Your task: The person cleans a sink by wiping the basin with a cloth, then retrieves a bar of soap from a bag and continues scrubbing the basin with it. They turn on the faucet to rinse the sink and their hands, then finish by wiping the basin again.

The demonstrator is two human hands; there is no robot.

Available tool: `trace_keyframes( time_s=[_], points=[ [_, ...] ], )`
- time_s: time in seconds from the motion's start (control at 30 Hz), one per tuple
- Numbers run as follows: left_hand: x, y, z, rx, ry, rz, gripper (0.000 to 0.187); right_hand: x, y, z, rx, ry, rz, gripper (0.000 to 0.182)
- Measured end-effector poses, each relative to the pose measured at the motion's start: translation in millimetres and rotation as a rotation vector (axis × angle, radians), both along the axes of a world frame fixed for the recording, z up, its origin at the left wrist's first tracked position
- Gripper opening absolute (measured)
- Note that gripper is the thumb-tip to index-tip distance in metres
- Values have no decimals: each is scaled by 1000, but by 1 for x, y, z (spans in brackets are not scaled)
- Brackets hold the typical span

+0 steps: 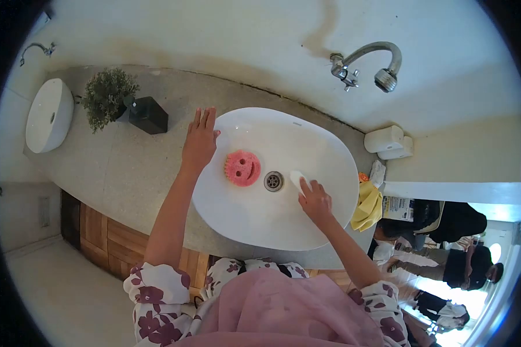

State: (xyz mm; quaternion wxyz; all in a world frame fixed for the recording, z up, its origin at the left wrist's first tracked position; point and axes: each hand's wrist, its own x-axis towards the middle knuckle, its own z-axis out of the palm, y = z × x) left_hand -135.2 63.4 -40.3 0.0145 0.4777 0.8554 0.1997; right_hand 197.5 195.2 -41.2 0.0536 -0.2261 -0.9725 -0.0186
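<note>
A white oval basin (231, 222) sits on the grey counter, with a metal drain (274, 181) at its middle. Inside it, left of the drain, lies a pink round sponge (242, 168) with a smiling face cut into it. My right hand (315, 202) is in the basin just right of the drain, its fingers closed on a small white rounded block (296, 180) that reaches past the fingertips. At the basin's upper left rim, my left hand (201, 141) has its fingers stretched out straight and holds nothing.
A curved metal tap (382, 55) juts from the wall. Left on the counter stand a dark pump bottle (149, 115), a potted plant (107, 95) and another basin (51, 115). At right are white paper rolls (385, 140) and a yellow cloth (367, 207); people (472, 266) appear beyond.
</note>
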Motion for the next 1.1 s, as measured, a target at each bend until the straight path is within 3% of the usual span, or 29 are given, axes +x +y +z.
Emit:
trace_keyframes(
  time_s=[0.2, 0.47, 0.7, 0.9, 1.0, 1.1],
  points=[
    [1, 3, 2, -30, 22, 1, 60, -45, 2, -5, -13, 19, -65, 45],
    [0, 2, 5, -6, 1, -10, 60, 4, 6, 0, -45, -21, -15, 48],
    [0, 1, 3, 17, -23, -23, 60, -53, 2, -8, -42, 91, -35, 43],
    [2, 3, 7, 10, -12, -22, 60, 0, -6, -5, 4, 20, -22, 40],
    [1, 2, 3, 16, -11, -26, 60, -40, -1, -13, 32, 159, -8, 43],
    [1, 2, 1, 13, -9, -15, 61, -47, 2, -10, 8, 123, 27, 44]
  ],
)
